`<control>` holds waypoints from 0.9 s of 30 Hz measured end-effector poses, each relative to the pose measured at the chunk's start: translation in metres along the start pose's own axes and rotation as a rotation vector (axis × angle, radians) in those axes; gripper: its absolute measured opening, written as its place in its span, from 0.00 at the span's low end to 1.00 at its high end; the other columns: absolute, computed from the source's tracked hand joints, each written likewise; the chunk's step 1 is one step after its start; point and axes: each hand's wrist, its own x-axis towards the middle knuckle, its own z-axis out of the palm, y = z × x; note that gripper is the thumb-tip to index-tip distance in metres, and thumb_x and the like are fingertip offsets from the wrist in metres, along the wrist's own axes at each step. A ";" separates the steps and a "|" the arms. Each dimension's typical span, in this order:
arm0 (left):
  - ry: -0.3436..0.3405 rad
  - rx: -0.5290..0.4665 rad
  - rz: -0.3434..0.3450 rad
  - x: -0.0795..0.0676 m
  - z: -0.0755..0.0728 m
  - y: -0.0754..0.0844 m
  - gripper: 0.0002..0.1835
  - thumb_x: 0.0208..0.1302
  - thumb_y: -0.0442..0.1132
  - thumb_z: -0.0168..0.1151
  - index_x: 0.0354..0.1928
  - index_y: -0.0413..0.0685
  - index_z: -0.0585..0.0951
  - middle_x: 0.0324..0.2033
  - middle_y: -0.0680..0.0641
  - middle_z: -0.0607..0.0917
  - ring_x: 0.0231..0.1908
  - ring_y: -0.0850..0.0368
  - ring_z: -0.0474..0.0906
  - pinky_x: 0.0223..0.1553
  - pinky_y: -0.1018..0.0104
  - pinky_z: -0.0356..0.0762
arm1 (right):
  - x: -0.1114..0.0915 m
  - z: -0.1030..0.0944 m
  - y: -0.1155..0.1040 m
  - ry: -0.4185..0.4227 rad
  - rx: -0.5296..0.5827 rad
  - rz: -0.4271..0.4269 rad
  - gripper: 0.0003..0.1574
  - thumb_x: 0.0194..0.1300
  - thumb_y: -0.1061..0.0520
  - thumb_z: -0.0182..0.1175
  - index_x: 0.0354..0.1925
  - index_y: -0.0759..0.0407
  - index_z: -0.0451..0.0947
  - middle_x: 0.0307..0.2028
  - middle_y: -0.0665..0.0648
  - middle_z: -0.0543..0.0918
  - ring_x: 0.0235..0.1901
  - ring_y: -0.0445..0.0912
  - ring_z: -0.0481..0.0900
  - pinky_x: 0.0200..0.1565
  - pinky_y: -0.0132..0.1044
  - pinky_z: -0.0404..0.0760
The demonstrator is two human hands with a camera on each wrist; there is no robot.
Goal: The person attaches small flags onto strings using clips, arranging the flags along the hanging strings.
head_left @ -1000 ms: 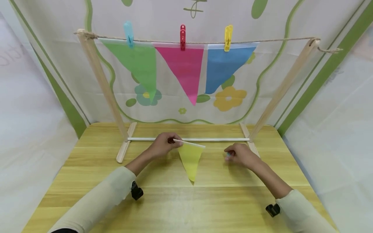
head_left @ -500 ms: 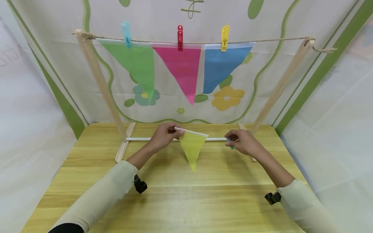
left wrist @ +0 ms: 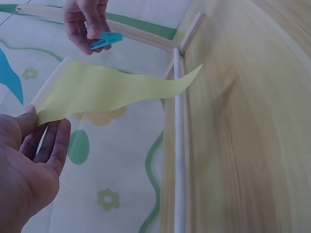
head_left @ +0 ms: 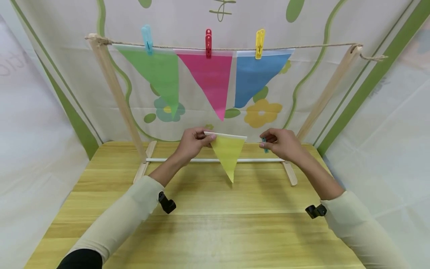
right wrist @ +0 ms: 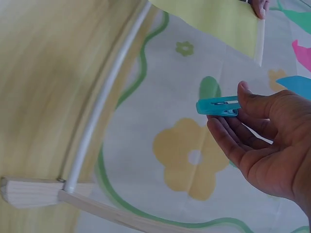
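Observation:
A yellow triangular pennant (head_left: 229, 151) with a white top edge hangs from my left hand (head_left: 191, 144), which pinches its upper left corner between thumb and fingers. To the right, my right hand (head_left: 282, 144) holds a small blue clothespin (right wrist: 218, 106) between thumb and fingertips, apart from the pennant. Above both hands, a twine line (head_left: 319, 46) carries a green pennant (head_left: 159, 71), a pink pennant (head_left: 215, 74) and a blue pennant (head_left: 256, 71). Each hangs beneath its own clip: a light blue clip (head_left: 147, 39), a red clip (head_left: 208, 43) and a yellow clip (head_left: 259, 44).
Wooden posts, the left post (head_left: 115, 91) and right post (head_left: 327, 95), hold the twine. A white rod (head_left: 262, 160) joins their feet low over the wooden table (head_left: 215, 235). Behind stands a flower-printed cloth (head_left: 191, 130).
Both hands have risen toward the twine, the left carrying the yellow pennant up and slightly right. The right hand has lifted the clothespin above the white rod.

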 end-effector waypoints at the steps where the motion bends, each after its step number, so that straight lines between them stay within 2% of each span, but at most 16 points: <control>1: 0.006 -0.004 0.000 0.002 0.001 0.002 0.13 0.82 0.37 0.70 0.59 0.37 0.91 0.38 0.48 0.95 0.38 0.49 0.93 0.54 0.53 0.96 | 0.002 -0.004 -0.003 0.007 -0.004 0.007 0.22 0.84 0.53 0.68 0.67 0.65 0.84 0.58 0.68 0.90 0.59 0.63 0.90 0.61 0.59 0.90; 7: 0.039 -0.043 0.011 0.009 0.004 0.011 0.13 0.82 0.37 0.71 0.59 0.36 0.91 0.42 0.43 0.96 0.36 0.58 0.93 0.55 0.50 0.96 | 0.009 -0.025 -0.019 0.028 -0.020 0.034 0.26 0.85 0.49 0.67 0.70 0.64 0.82 0.61 0.69 0.88 0.62 0.63 0.88 0.63 0.60 0.88; 11: 0.038 -0.052 0.026 0.013 0.006 0.016 0.13 0.81 0.37 0.71 0.58 0.37 0.91 0.43 0.40 0.96 0.36 0.59 0.93 0.53 0.51 0.96 | 0.011 -0.035 -0.024 0.047 -0.031 0.028 0.28 0.85 0.48 0.67 0.70 0.64 0.82 0.61 0.69 0.89 0.62 0.63 0.88 0.62 0.60 0.88; 22: 0.021 -0.058 0.041 0.015 0.006 0.032 0.12 0.81 0.37 0.71 0.56 0.35 0.91 0.41 0.42 0.96 0.34 0.58 0.94 0.50 0.57 0.97 | 0.011 -0.052 -0.034 0.091 -0.018 -0.001 0.26 0.86 0.49 0.66 0.70 0.62 0.82 0.60 0.68 0.89 0.60 0.62 0.88 0.63 0.62 0.87; 27: 0.030 -0.043 0.056 0.016 0.005 0.039 0.11 0.81 0.38 0.72 0.55 0.37 0.92 0.41 0.43 0.96 0.34 0.57 0.94 0.56 0.48 0.95 | 0.012 -0.060 -0.040 0.123 -0.025 -0.024 0.24 0.85 0.49 0.67 0.69 0.62 0.83 0.59 0.68 0.90 0.60 0.62 0.89 0.64 0.62 0.86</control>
